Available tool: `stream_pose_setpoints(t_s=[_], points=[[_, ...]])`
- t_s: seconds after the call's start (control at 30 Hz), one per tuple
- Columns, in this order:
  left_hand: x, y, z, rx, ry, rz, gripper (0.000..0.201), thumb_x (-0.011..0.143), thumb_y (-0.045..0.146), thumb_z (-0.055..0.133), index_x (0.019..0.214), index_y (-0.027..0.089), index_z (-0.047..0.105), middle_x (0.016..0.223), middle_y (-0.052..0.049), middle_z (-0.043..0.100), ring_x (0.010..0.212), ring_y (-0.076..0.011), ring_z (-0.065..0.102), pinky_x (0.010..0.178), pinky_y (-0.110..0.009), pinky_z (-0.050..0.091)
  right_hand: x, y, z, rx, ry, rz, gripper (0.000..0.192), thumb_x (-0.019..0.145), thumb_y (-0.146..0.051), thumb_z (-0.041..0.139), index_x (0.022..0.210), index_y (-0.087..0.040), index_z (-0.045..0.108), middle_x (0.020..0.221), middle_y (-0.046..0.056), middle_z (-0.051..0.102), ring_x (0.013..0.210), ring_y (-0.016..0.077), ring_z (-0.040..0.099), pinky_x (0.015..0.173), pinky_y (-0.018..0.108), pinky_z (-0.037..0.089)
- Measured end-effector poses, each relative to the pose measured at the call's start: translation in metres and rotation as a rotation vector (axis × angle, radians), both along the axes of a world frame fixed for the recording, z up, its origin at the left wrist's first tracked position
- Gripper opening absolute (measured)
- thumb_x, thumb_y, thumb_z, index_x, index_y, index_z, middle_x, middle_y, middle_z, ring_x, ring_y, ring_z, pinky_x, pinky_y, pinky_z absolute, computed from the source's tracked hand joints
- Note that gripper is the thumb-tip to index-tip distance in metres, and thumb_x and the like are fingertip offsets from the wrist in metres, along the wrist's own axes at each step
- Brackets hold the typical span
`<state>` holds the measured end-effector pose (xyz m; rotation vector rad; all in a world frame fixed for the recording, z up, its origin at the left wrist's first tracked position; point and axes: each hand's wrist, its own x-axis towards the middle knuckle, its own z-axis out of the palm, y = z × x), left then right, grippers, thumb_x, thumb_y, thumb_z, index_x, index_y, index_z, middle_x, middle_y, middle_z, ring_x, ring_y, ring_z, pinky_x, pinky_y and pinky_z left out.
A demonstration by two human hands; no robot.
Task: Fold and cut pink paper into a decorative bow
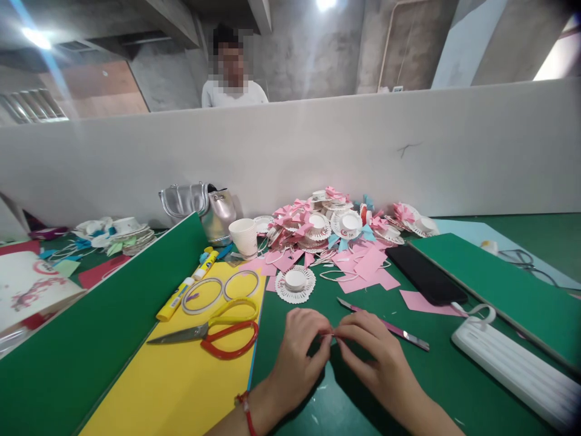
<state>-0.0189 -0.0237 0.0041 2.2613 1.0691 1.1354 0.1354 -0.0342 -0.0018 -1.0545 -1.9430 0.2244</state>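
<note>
Fingertips meet over the green tabletop, where my left hand [302, 354] and my right hand [379, 348] both pinch a small pink piece [328, 334], probably paper. The fingers hide most of it. Just beyond my right hand lies a slim craft knife [406, 338] with a purplish handle, its lower part passing behind the fingers. A white lacy-edged paper disc with a small cup base [295, 284] sits ahead of my left hand. Scissors with yellow and red handles [231, 339] rest to the left on yellow card [190, 387].
Behind are loose pink papers [367, 266] and a heap of decorated paper discs [313, 227]. Leftward are tape rolls [202, 297], glue sticks [175, 300], a paper cup [244, 236] and a silver bag [218, 212]. A phone [426, 275] and power bank [512, 369] lie right. A person [233, 94] is beyond the partition.
</note>
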Motion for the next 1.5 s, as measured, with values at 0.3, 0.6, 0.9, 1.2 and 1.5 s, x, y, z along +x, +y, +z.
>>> stream_pose_setpoints(t_s=[0.3, 0.6, 0.9, 1.2, 1.5], points=[[-0.005, 0.007, -0.002, 0.084, -0.073, -0.040, 0.013, 0.079, 0.008, 0.044, 0.074, 0.017, 0.051, 0.073, -0.003, 0.058, 0.073, -0.0157, 0.051, 0.073, -0.030, 0.039, 0.023, 0.009, 0.003, -0.010, 0.031, -0.013, 0.013, 0.076, -0.012, 0.051, 0.078, -0.018, 0.062, 0.074, 0.005, 0.063, 0.071, 0.0175, 0.058, 0.062, 0.029, 0.047], [-0.001, 0.005, 0.000, -0.186, -0.109, 0.055, 0.013, 0.074, 0.010, 0.047, 0.065, 0.016, 0.051, 0.061, 0.001, 0.051, 0.056, -0.0113, 0.047, 0.053, -0.020, 0.037, 0.020, 0.012, 0.009, -0.140, 0.101, -0.080, 0.010, 0.075, -0.017, 0.051, 0.083, -0.018, 0.057, 0.079, 0.005, 0.062, 0.075, 0.0173, 0.058, 0.067, 0.028, 0.048], [-0.008, 0.011, 0.009, -0.321, -0.133, 0.173, 0.010, 0.077, 0.014, 0.045, 0.070, 0.016, 0.053, 0.066, 0.000, 0.055, 0.062, -0.0131, 0.052, 0.055, -0.021, 0.042, 0.013, 0.011, -0.003, -0.315, -0.060, -0.042, 0.012, 0.078, -0.014, 0.042, 0.070, -0.019, 0.050, 0.064, 0.001, 0.056, 0.059, 0.0145, 0.055, 0.057, 0.026, 0.045], [-0.019, 0.017, 0.024, -0.080, 0.312, 0.102, 0.015, 0.080, 0.015, 0.044, 0.085, 0.017, 0.058, 0.093, -0.007, 0.056, 0.088, -0.0200, 0.051, 0.078, -0.034, 0.040, 0.051, 0.029, -0.015, -0.229, -0.269, -0.161, 0.012, 0.078, -0.016, 0.048, 0.088, -0.019, 0.055, 0.084, 0.006, 0.058, 0.078, 0.0208, 0.056, 0.068, 0.034, 0.046], [-0.012, 0.026, 0.027, 0.319, 0.953, -0.193, 0.015, 0.083, 0.019, 0.049, 0.072, 0.016, 0.059, 0.073, -0.002, 0.058, 0.072, -0.0174, 0.052, 0.065, -0.029, 0.037, 0.051, 0.031, -0.013, -0.327, -0.098, -0.060, 0.015, 0.080, -0.021, 0.050, 0.083, -0.018, 0.064, 0.076, 0.006, 0.063, 0.068, 0.0181, 0.059, 0.061, 0.029, 0.048]])
